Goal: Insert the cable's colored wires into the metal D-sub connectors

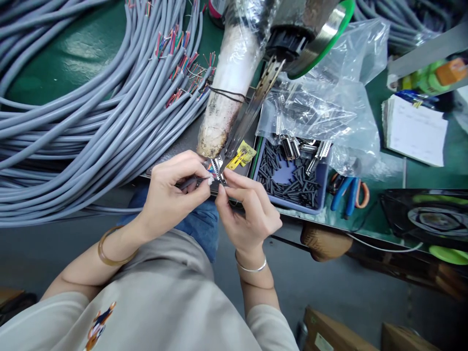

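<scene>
At the table's front edge my left hand (179, 185) pinches the end of a grey cable, its thumb and forefinger closed. Short coloured wires (211, 168) fan from that end to a metal multi-pin connector (217, 165). My right hand (250, 204) is closed in a pinch close against the connector's right side; what lies between its fingertips is too small to make out. Just above the connector ends a slotted metal shaft (252, 109) with a black collar, beside a plastic-wrapped white tube (234, 73). A yellow tag (241, 156) lies behind my right fingers.
Bundled grey cables (109, 131) with stripped coloured ends cover the left. A blue tray (321, 204) at right holds black sleeves and connectors, partly under a plastic bag (351, 126). Beyond are pliers (349, 192), a paper pad (417, 129), a green-rimmed wire spool (331, 36) and a black fan-like device (435, 217).
</scene>
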Available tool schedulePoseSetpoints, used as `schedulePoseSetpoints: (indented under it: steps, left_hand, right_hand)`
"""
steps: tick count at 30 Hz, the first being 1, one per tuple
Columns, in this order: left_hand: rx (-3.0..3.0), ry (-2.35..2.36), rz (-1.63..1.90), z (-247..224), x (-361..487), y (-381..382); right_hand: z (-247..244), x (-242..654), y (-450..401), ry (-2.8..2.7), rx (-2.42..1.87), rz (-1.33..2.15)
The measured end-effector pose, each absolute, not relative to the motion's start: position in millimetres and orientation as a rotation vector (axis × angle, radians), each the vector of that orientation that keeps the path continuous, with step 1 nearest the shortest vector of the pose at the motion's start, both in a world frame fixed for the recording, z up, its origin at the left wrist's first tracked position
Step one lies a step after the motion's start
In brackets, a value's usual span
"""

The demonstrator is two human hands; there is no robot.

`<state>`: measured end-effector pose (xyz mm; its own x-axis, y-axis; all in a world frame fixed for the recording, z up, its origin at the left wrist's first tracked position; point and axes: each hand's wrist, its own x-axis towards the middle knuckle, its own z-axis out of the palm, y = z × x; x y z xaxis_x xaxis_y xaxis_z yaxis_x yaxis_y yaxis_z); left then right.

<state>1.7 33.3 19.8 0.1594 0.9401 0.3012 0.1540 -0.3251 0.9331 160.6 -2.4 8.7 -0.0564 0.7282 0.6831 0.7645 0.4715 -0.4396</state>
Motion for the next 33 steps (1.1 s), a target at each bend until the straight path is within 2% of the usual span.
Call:
schedulePoseSetpoints:
  steps: [6,15,20,23,29,33]
  left_hand:
    - [1.616,1.060,1.203,14,3,31]
    - [1.576,1.072,1.122,9,-1,10]
    - [1.642,1.250,1.242,-1,-11,-3]
    - [1.669,1.155,1.168,-3,-16,-6]
    - [1.261,1.038,1.193,2,-14,-9]
    - [1.038,0.958,1.134,7,-14,-8]
  right_hand:
    - [7,165,-6,-1.887,-1.252,-0.140]
    - [10,174,-14,-1.755,-1.319,-0.048]
    - [4,176,-20,-1.664,-1.344,-0.017]
    - [3,174,-23,-1.644,-1.313,-0.030]
    - [3,174,-26,-1.696,-1.305,0.253]
    - [-2,175,-33,-1.598,-1.186,0.231]
